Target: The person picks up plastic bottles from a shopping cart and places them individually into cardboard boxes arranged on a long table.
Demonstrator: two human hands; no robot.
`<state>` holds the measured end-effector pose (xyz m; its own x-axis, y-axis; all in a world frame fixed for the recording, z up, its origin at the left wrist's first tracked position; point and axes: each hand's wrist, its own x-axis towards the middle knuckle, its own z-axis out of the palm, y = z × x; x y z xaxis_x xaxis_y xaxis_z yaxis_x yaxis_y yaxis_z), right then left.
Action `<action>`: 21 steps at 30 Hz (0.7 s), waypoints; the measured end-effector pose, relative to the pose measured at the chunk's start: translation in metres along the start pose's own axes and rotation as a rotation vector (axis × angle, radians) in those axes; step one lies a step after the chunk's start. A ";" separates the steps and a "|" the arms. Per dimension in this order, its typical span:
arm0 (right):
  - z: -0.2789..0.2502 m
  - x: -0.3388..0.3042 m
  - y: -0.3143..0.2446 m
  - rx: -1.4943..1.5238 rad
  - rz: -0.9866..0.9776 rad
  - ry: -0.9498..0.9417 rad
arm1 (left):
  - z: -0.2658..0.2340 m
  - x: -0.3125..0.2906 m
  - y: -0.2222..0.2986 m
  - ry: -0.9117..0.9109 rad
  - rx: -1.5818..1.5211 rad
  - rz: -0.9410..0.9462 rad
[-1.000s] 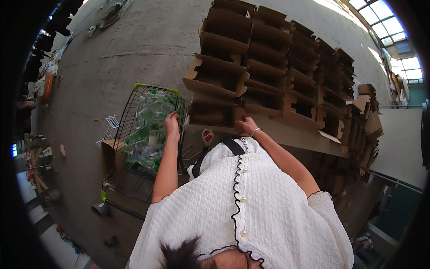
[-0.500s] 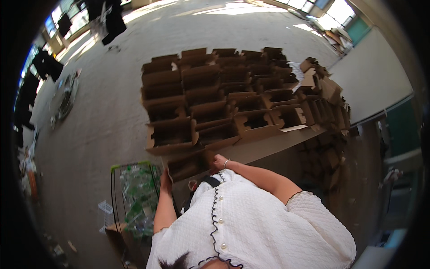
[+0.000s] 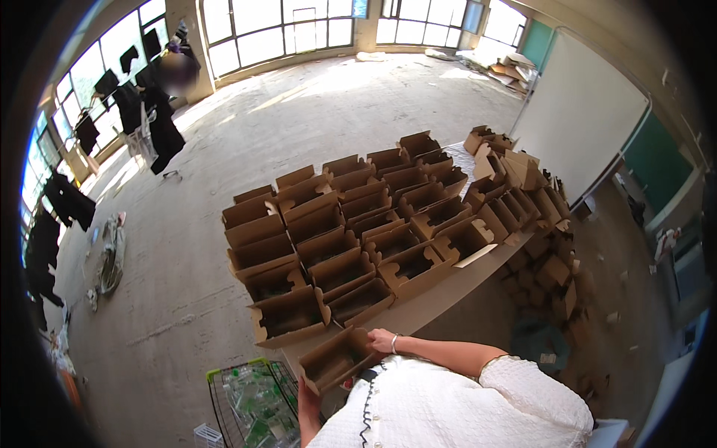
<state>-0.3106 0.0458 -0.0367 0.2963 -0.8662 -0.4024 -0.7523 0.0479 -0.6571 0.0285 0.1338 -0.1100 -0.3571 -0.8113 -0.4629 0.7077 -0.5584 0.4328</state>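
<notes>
Between my two hands is an open-topped brown cardboard box (image 3: 334,360), tilted at the near edge of the table. My right hand (image 3: 382,341), with a bracelet at the wrist, grips the box's right end with the fingers bent over its edge. At the left end my left hand (image 3: 308,396) holds the box from the side; part of that hand is hidden behind the cardboard. Just beyond stand rows of similar open boxes (image 3: 290,313) on the table (image 3: 433,302), side by side with their flaps up.
A black wire basket (image 3: 213,381) with a green rim, full of clear and green packages (image 3: 254,396), stands to my left. More boxes are piled on the floor (image 3: 549,272) at right. A white board (image 3: 579,104) stands behind, and dark clothes (image 3: 153,119) hang at far left.
My view has tilted up, bringing in the windows, and the scene sits lower. Both hands still hold the same box by its ends.
</notes>
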 end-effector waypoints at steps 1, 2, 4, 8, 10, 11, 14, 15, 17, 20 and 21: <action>-0.014 -0.012 -0.025 0.060 0.014 -0.046 | -0.024 -0.005 -0.008 0.006 0.007 0.038; -0.023 -0.019 -0.037 0.058 -0.012 -0.059 | -0.027 -0.005 -0.009 0.036 -0.087 0.053; -0.032 -0.033 -0.052 0.055 -0.052 -0.100 | -0.020 -0.018 -0.017 0.107 -0.214 0.080; -0.061 -0.054 -0.080 0.064 -0.224 -0.072 | 0.028 -0.024 -0.008 0.193 -0.192 0.138; -0.090 -0.060 -0.095 0.110 -0.288 -0.077 | 0.054 -0.028 -0.008 0.215 -0.167 0.161; -0.106 -0.062 -0.102 0.138 -0.326 -0.084 | 0.066 -0.031 -0.008 0.228 -0.153 0.179; -0.162 -0.065 -0.114 0.211 -0.421 -0.108 | 0.113 -0.035 -0.019 0.269 -0.129 0.213; -0.178 -0.067 -0.115 0.212 -0.495 -0.055 | 0.129 -0.038 -0.027 0.292 -0.124 0.229; -0.204 -0.068 -0.101 0.193 -0.543 -0.021 | 0.166 -0.031 -0.044 0.324 -0.112 0.258; -0.245 -0.086 -0.068 0.604 -0.493 -0.101 | 0.222 -0.019 -0.085 0.366 -0.102 0.263; -0.250 -0.079 -0.042 0.594 -0.548 -0.146 | 0.243 -0.010 -0.098 0.369 -0.095 0.254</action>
<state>-0.4497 -0.0118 0.1819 0.6356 -0.7717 0.0221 -0.0533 -0.0724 -0.9959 -0.1855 0.1543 0.0399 0.0638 -0.7950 -0.6033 0.8036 -0.3175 0.5034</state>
